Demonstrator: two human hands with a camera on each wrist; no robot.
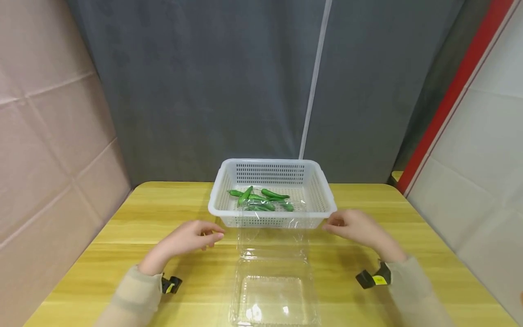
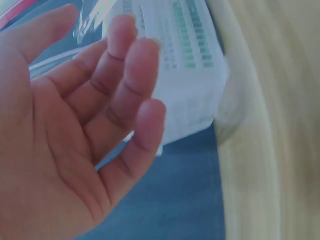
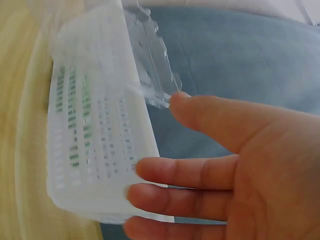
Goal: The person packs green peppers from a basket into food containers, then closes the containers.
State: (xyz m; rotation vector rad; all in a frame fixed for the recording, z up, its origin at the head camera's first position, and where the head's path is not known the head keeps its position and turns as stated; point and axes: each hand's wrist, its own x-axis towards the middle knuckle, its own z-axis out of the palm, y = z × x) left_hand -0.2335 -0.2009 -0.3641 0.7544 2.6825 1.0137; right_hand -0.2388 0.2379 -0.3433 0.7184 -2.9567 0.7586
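A clear plastic clamshell box (image 1: 273,295) lies opened on the table, its lid (image 1: 273,243) raised at the far side. Behind it, a white slotted basket (image 1: 269,172) holds several green chili peppers (image 1: 246,196), seen partly through the lid. To the left of the lid, my left hand (image 1: 192,237) hovers with loosely bent fingers and nothing in them. My right hand (image 1: 357,228) is near the basket's front right corner, fingers relaxed and holding nothing. In the right wrist view, the thumb (image 3: 192,112) appears close to the lid's edge; whether they touch I cannot tell.
The wooden table (image 1: 163,204) reaches back to a dark grey curtain (image 1: 204,91). A pale draped wall (image 1: 53,136) rises at the left, and a white panel with a red edge (image 1: 453,100) stands at the right.
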